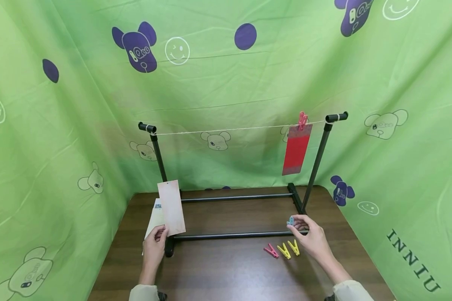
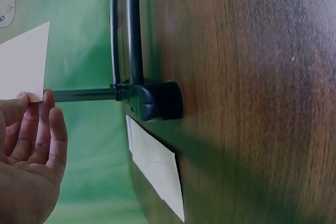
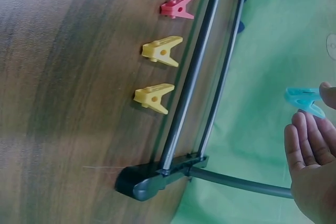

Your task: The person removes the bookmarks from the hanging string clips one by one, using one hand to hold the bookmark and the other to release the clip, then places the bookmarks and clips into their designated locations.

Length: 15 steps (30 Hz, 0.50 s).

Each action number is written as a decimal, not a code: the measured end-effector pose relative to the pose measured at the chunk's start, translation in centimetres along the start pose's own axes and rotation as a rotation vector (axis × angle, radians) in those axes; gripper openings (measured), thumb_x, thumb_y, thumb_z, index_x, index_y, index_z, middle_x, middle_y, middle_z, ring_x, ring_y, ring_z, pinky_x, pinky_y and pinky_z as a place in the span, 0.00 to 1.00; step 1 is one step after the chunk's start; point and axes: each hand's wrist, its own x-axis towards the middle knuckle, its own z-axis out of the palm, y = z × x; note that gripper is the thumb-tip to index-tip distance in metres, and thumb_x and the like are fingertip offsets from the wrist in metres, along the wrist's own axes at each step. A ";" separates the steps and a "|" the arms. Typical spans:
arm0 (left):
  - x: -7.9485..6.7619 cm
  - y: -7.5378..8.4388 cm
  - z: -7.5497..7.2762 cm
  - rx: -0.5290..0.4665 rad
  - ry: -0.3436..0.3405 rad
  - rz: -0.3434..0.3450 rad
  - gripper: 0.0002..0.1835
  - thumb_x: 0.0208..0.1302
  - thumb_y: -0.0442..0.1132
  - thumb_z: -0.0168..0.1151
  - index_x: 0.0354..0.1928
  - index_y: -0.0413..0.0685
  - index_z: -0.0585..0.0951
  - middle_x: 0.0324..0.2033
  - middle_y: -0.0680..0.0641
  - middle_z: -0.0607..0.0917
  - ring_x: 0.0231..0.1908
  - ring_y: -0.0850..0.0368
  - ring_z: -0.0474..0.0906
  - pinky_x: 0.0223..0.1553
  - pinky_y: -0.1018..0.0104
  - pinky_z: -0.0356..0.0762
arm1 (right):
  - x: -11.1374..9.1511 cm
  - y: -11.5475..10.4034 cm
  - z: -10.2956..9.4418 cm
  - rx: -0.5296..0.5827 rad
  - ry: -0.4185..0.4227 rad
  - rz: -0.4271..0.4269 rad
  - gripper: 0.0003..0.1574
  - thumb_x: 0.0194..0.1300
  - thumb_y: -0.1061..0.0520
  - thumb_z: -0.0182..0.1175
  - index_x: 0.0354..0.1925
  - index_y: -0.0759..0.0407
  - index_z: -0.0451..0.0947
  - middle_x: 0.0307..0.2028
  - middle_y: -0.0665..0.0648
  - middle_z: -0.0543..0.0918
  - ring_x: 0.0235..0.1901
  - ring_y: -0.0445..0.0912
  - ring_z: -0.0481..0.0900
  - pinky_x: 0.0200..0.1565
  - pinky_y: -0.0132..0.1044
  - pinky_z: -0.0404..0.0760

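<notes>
In the head view, my left hand (image 1: 155,250) pinches a pale rectangular card (image 1: 172,207) by its bottom edge, holding it upright near the rack's left post. A small hole shows at the card's top. My right hand (image 1: 313,239) pinches a blue clothespin (image 1: 290,221) between thumb and fingers, above the front bar on the right. From the string (image 1: 226,129) hangs a red card (image 1: 297,149), held at its top by a pink clothespin (image 1: 302,120). The right wrist view shows the blue clothespin (image 3: 305,100) at the tips of the thumb and fingers, apart from the rack.
A black rack (image 1: 245,234) stands on the brown wooden table (image 1: 226,271). In front of its bar lie a pink clothespin (image 1: 271,250) and two yellow clothespins (image 1: 284,251). More pale cards (image 2: 155,161) lie at the left. A green patterned curtain (image 1: 211,92) surrounds the table.
</notes>
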 end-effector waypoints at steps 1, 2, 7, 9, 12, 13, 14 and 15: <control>0.0 0.0 -0.1 0.005 0.005 0.002 0.05 0.70 0.30 0.72 0.44 0.36 0.89 0.38 0.39 0.91 0.35 0.64 0.83 0.39 0.80 0.80 | -0.1 0.0 0.0 -0.002 0.000 0.002 0.19 0.57 0.71 0.79 0.46 0.68 0.84 0.32 0.56 0.87 0.31 0.36 0.81 0.36 0.24 0.81; 0.0 0.0 -0.2 0.008 0.010 0.000 0.05 0.70 0.30 0.73 0.44 0.36 0.89 0.38 0.39 0.92 0.35 0.64 0.83 0.39 0.81 0.79 | -0.2 0.0 0.0 -0.003 -0.002 0.003 0.19 0.57 0.71 0.79 0.46 0.68 0.84 0.32 0.56 0.87 0.31 0.36 0.81 0.36 0.25 0.82; 0.1 -0.4 -0.7 0.029 0.027 -0.002 0.05 0.70 0.30 0.73 0.44 0.36 0.89 0.38 0.38 0.92 0.34 0.64 0.83 0.39 0.81 0.79 | -0.9 0.3 0.1 0.002 -0.023 0.034 0.19 0.57 0.71 0.78 0.46 0.67 0.84 0.32 0.56 0.87 0.31 0.35 0.81 0.36 0.27 0.84; 0.1 -0.6 -0.9 0.041 0.038 -0.004 0.05 0.70 0.31 0.73 0.44 0.36 0.89 0.38 0.39 0.92 0.34 0.63 0.84 0.38 0.81 0.79 | -1.2 0.4 0.2 0.000 -0.031 0.044 0.18 0.57 0.71 0.79 0.46 0.67 0.84 0.33 0.55 0.87 0.31 0.35 0.81 0.36 0.26 0.84; 0.2 -0.8 -1.3 0.059 0.057 -0.002 0.05 0.70 0.31 0.73 0.44 0.36 0.89 0.37 0.39 0.92 0.34 0.62 0.84 0.38 0.81 0.78 | -1.5 0.6 0.4 -0.009 -0.035 0.051 0.18 0.57 0.70 0.79 0.45 0.66 0.84 0.33 0.54 0.87 0.32 0.35 0.80 0.36 0.24 0.82; 0.3 -0.8 -1.5 0.062 0.059 -0.003 0.05 0.70 0.31 0.73 0.44 0.36 0.89 0.37 0.39 0.91 0.34 0.62 0.84 0.38 0.81 0.78 | -1.5 0.7 0.4 -0.014 -0.034 0.048 0.18 0.57 0.70 0.79 0.45 0.66 0.84 0.33 0.54 0.87 0.32 0.35 0.80 0.36 0.24 0.82; 0.3 -0.8 -1.7 0.064 0.062 -0.001 0.05 0.70 0.31 0.73 0.44 0.36 0.89 0.37 0.39 0.91 0.35 0.61 0.84 0.38 0.80 0.78 | -1.6 0.7 0.4 -0.019 -0.031 0.045 0.18 0.57 0.70 0.79 0.45 0.66 0.84 0.32 0.54 0.87 0.32 0.35 0.80 0.36 0.25 0.82; 0.4 -0.7 -1.9 0.063 0.064 -0.002 0.06 0.70 0.31 0.73 0.44 0.36 0.88 0.37 0.39 0.91 0.35 0.59 0.84 0.38 0.80 0.78 | -1.7 0.8 0.5 -0.022 -0.027 0.044 0.18 0.57 0.70 0.79 0.44 0.66 0.84 0.32 0.54 0.87 0.31 0.35 0.80 0.36 0.25 0.82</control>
